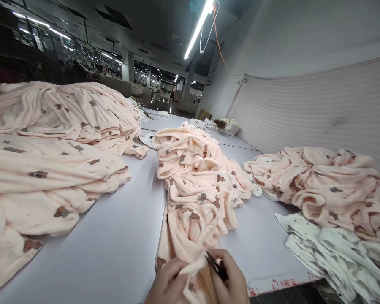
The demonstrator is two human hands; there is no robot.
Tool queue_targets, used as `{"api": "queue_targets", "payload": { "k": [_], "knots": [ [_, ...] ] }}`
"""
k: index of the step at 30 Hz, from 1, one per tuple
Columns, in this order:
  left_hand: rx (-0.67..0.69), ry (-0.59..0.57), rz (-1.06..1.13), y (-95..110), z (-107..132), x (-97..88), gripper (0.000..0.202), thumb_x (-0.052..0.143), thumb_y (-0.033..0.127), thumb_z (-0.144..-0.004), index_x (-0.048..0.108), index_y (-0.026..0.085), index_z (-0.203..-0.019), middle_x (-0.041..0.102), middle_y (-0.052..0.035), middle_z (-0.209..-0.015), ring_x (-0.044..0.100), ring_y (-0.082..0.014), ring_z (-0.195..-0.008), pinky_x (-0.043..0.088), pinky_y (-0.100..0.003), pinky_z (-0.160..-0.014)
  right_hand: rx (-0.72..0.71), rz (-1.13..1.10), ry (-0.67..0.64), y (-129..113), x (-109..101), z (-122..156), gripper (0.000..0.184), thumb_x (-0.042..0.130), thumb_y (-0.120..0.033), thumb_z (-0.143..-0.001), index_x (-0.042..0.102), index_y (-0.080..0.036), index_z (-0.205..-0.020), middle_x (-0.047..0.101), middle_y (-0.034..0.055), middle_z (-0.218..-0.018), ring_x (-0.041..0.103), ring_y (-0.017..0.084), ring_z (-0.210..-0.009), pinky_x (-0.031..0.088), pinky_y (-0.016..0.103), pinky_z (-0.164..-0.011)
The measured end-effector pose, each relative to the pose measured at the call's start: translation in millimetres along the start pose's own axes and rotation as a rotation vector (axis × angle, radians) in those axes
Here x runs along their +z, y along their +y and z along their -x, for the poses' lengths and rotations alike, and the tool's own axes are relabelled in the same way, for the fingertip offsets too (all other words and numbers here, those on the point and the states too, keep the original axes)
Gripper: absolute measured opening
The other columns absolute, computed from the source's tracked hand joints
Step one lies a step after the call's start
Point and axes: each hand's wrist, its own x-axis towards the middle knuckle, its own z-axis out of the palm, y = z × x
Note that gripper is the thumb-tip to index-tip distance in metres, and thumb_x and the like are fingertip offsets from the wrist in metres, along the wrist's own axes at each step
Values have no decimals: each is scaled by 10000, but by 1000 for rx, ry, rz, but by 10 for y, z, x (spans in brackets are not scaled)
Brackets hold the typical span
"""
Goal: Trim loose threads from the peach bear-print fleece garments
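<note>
At the near edge of the table, my left hand (168,282) pinches a fold of pale pink fleece fabric (190,236) printed with small brown bears. My right hand (229,278) is closed around small black thread snips (215,266), their dark tip touching or very near the pinched edge. Its lower fingers are partly hidden by the cloth. The held piece runs up into a crumpled heap of the same fabric (193,156) in the middle of the table.
Large pink fleece piles stand on the left (60,114) and right (329,181). White printed cloth (332,249) hangs over the front right edge of the white table (114,236). Stacked pale pieces (221,126) lie at the back, beside a striped sheet (316,109) on the wall.
</note>
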Motion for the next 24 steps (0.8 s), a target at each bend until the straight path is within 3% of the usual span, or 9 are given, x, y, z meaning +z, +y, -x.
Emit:
{"api": "queue_targets", "payload": {
  "k": [3,7,10,14,20,24],
  "knots": [
    [-251,-53,228,-12,-113,-40,339,514,467,-797,715,194,-781,662,-25,-695,580,-239,-775,452,-330,-764,-49,14,9,-66,-47,-118,153,442,-187,-806,581,-229,-854,619,16,-820,619,160,-715,476,222,-627],
    [-218,-157,449,-27,-188,-59,403,529,510,-791,715,155,-830,697,-59,-782,593,-247,-817,462,-357,-800,-145,124,-75,-105,-138,-85,180,520,-292,-825,624,-256,-967,609,16,-867,633,158,-698,497,226,-611],
    [-240,-161,453,65,-173,-56,385,548,488,-794,710,148,-877,706,-74,-876,595,-257,-898,451,-373,-868,-278,346,-115,-147,-184,1,293,555,-368,-847,603,-286,-1124,656,19,-912,644,184,-686,487,265,-599],
    [-255,-172,515,269,-136,-41,314,532,388,-822,708,147,-920,709,-77,-923,584,-258,-954,435,-374,-895,-360,519,-133,-235,-210,11,232,495,-328,-896,628,-269,-1077,689,22,-871,642,183,-646,458,272,-583],
    [-232,-242,592,301,-232,-57,291,518,311,-861,703,126,-990,715,-79,-947,592,-250,-956,413,-372,-919,-315,495,3,-282,-237,-24,278,392,-340,-949,645,-260,-1032,686,35,-840,631,171,-616,438,261,-575],
    [-184,-368,566,227,-502,-51,315,520,328,-870,684,131,-1053,696,-90,-1066,573,-244,-1051,367,-364,-991,-233,357,-12,-243,72,233,288,476,-458,-881,620,-279,-1053,678,20,-794,637,179,-592,470,249,-542]
  ]
}}
